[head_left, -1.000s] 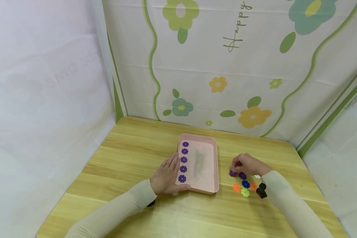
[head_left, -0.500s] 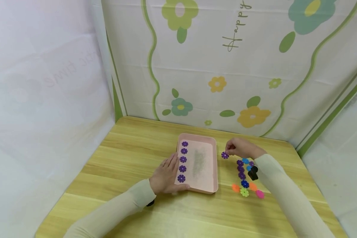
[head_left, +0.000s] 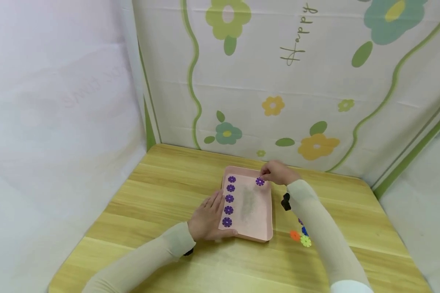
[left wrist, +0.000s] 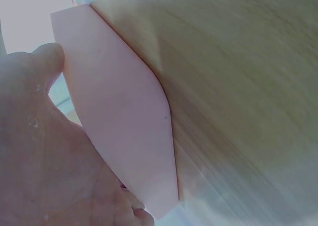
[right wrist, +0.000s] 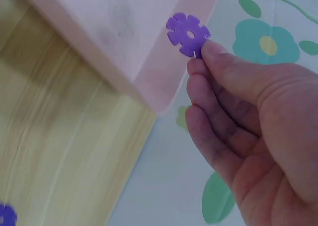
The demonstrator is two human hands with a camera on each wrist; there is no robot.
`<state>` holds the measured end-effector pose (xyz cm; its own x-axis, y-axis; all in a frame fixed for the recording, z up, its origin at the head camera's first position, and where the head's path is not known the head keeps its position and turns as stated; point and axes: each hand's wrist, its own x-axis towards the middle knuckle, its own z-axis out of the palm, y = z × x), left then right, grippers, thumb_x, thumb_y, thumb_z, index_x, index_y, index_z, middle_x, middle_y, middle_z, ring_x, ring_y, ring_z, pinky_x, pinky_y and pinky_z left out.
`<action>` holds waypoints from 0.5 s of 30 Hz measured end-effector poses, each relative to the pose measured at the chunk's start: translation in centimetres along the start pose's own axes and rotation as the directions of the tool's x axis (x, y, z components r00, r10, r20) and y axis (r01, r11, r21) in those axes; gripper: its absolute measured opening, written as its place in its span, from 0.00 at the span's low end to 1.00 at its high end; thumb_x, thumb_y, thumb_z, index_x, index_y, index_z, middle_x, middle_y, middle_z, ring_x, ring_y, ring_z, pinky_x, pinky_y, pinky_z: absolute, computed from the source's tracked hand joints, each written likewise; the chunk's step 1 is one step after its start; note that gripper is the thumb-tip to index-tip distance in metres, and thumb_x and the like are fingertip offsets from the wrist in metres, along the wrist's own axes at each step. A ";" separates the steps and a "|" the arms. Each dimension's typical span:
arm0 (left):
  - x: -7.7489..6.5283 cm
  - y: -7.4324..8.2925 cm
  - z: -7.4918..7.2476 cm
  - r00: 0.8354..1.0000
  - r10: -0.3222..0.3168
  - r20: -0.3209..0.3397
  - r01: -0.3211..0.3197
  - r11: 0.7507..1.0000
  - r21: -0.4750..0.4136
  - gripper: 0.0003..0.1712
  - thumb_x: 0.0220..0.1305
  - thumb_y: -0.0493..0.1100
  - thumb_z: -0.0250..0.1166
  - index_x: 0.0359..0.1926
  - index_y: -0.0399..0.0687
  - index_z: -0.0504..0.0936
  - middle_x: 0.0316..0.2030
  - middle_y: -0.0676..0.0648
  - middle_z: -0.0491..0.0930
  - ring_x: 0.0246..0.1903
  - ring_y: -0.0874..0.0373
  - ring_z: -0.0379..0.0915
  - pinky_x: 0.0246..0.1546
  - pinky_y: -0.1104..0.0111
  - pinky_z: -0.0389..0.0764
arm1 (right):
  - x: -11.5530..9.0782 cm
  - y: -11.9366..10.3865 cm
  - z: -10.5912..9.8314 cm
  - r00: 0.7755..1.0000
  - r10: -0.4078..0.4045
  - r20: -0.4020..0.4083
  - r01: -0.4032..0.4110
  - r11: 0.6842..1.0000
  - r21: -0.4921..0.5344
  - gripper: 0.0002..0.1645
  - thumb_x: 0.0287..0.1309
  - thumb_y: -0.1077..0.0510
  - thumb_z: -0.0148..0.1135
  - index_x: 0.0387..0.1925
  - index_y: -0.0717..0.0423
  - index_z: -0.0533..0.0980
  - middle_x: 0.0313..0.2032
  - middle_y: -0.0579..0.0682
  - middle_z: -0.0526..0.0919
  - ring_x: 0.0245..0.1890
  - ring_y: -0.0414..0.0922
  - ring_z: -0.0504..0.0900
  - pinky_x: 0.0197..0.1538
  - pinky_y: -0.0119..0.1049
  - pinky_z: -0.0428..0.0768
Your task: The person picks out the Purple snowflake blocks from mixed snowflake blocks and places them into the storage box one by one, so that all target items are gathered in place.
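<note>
A purple snowflake disc (right wrist: 189, 35), notched round its edge with a hole in the middle, is pinched between the thumb and index finger of my right hand (head_left: 278, 173). It overlaps the far right corner of the pink tray (head_left: 269, 215) in the head view. Along the tray's left side stands a column of several purple snowflake discs (head_left: 229, 198). My left hand (head_left: 207, 219) rests against the tray's near left corner, fingers straight along the left wall and thumb at the front rim. From the left wrist, the thumb (left wrist: 49, 59) touches the tray's rim.
Right of the tray, loose discs lie on the wooden table (head_left: 161, 183): an orange disc (head_left: 295, 235), a yellow-green disc (head_left: 306, 241) and a blue disc (head_left: 304, 231). The right sleeve hides others. A flower-printed curtain (head_left: 249, 81) hangs behind the table's far edge.
My right hand has picked a purple disc from the loose ones and carried it left and away from me, over the tray's far right corner. The left hand stays on the tray.
</note>
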<state>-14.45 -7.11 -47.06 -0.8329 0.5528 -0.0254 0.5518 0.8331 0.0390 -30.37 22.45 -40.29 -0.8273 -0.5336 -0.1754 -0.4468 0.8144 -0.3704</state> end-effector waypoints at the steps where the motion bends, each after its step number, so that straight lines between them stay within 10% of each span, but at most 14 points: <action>1: 0.0 0.0 0.0 1.000 0.001 -0.003 -0.001 1.000 0.000 0.70 0.64 0.87 0.48 0.81 0.31 0.55 0.83 0.33 0.53 0.83 0.40 0.52 0.81 0.51 0.64 | 0.4 -0.1 0.2 1.000 -0.003 -0.006 0.003 1.000 -0.002 0.09 0.73 0.60 0.65 0.37 0.56 0.89 0.36 0.53 0.92 0.28 0.41 0.77 0.34 0.33 0.77; 15: 0.1 0.2 -0.3 1.000 -0.005 0.009 0.005 1.000 0.016 0.71 0.63 0.87 0.49 0.82 0.31 0.54 0.83 0.33 0.52 0.83 0.41 0.52 0.80 0.52 0.64 | 3.5 -0.1 2.9 0.994 0.103 -0.030 -0.104 0.994 -0.036 0.12 0.71 0.65 0.66 0.30 0.62 0.87 0.26 0.49 0.85 0.27 0.40 0.75 0.32 0.32 0.76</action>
<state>-14.42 -6.95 -46.76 -0.8352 0.5489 -0.0345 0.5484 0.8359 0.0226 -32.26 19.79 -43.47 -0.8790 -0.4394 -0.1849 -0.3700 0.8734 -0.3168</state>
